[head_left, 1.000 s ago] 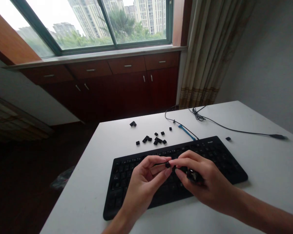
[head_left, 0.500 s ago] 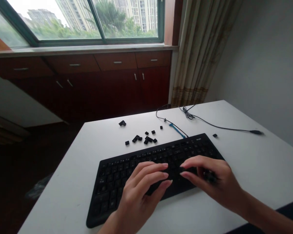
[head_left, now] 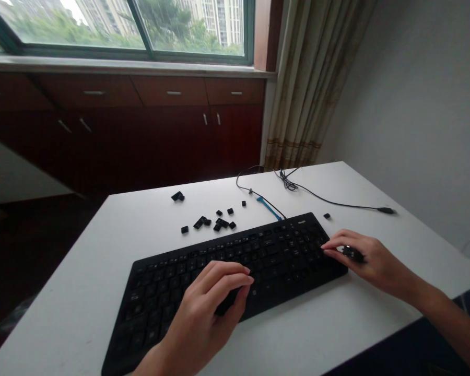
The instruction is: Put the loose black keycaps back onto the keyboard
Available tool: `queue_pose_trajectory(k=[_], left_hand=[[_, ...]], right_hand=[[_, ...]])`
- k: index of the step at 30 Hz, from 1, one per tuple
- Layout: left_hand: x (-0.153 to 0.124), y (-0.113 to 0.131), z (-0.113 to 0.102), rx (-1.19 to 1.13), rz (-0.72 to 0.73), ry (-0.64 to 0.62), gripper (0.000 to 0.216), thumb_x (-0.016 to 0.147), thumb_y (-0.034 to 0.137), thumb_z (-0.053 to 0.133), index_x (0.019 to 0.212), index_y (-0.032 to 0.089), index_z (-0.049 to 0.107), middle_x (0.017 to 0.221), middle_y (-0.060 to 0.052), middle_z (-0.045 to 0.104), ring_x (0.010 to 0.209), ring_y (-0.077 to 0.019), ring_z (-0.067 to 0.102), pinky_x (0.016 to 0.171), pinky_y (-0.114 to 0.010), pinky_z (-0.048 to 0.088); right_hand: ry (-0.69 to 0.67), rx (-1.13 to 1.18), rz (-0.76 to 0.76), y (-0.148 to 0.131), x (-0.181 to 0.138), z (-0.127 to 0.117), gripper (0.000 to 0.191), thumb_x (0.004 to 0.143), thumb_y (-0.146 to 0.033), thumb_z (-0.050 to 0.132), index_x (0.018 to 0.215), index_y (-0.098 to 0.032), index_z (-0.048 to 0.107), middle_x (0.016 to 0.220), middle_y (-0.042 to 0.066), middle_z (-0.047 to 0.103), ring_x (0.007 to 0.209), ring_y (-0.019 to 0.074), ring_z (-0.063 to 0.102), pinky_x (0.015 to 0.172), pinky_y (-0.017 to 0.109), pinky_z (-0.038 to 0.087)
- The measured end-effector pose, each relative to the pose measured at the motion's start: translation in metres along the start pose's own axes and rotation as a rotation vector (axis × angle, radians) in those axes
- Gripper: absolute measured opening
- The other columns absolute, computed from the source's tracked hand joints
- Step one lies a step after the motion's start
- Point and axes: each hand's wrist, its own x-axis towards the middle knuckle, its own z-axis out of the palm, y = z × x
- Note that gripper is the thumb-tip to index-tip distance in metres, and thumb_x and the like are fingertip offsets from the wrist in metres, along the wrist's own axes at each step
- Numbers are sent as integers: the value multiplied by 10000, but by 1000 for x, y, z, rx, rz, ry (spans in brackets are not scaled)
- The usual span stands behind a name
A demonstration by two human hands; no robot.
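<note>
A black keyboard (head_left: 280, 259) lies at a slant on the white table. My left hand (head_left: 207, 305) is over its middle, fingers curled and thumb tip close against the fingertips; whatever may be between them is hidden. By the keyboard's right end, my right hand (head_left: 372, 261) has its thumb and fingertips pinched together. A small black piece (head_left: 353, 254), apparently a keycap or several, shows within the curl of that hand. Several loose black keycaps (head_left: 221, 223) lie scattered behind the keyboard, and a single keycap (head_left: 327, 215) sits beyond its right back corner.
A blue strip (head_left: 269, 208) lies behind the keyboard beside its black cable (head_left: 329, 200), which is partly bundled and ends in a plug at the right. The white table (head_left: 74, 292) ends at the back before dark red cabinets (head_left: 160, 141). A curtain (head_left: 301, 89) hangs behind.
My right hand has moved right, from the keyboard's middle to its right end, and its fingertips have come together. The left hand's thumb and fingers have drawn closer. The view has shifted rightward.
</note>
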Motion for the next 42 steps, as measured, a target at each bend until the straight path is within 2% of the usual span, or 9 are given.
queue_pose_trajectory(k=[4,7,12,20,28,36,42], left_hand=[[1,-1,1,18,4,-34,329,850,-21,605,1097,195,626,1084,-86,637,996,-184,612,854,-286,528],[0,-2,1,30,-5,-50,322,856,-14,605,1098,197,623,1091,-86,634,998,-184,609,857,-291,528],[-1,-4,2,36,-8,-78,312,867,-3,600,1101,203,621,1094,-92,633,1001,-193,604,848,-303,531],[0,-3,2,45,-10,-71,301,869,9,597,1095,206,627,1092,-97,639,1001,-204,613,838,-309,544],[-1,-5,2,46,-14,-67,298,858,0,599,1079,197,639,1094,-97,643,1005,-207,623,842,-302,544],[-1,-3,2,53,-14,-67,298,874,15,590,1096,210,630,1089,-96,644,991,-204,618,835,-309,549],[-2,-5,2,43,-15,-76,316,865,-3,598,1102,205,625,1100,-94,635,1006,-200,608,850,-306,536]], right_hand=[[44,-57,-149,9,-11,11,259,950,-208,578,1198,-229,652,1183,88,668,1026,215,686,903,348,574],[48,-114,-205,14,-18,12,354,935,-167,590,1280,-242,628,1225,91,666,1012,216,700,889,344,591],[128,-89,-225,14,-17,11,350,904,-145,630,1237,-248,663,1179,81,712,1019,229,711,896,355,609],[28,-22,-254,22,-9,4,342,898,-112,599,1194,-249,704,1194,70,725,1033,227,722,903,361,615],[-97,-99,-322,19,-3,-7,352,885,-75,586,1181,-231,696,1225,82,711,1057,213,710,877,316,604],[20,8,-283,19,-1,-8,275,886,-132,643,1121,-241,735,1129,71,749,996,220,733,868,332,622],[-43,-21,-299,24,-2,-7,340,889,-100,605,1175,-245,719,1179,76,737,1034,232,722,887,352,616]])
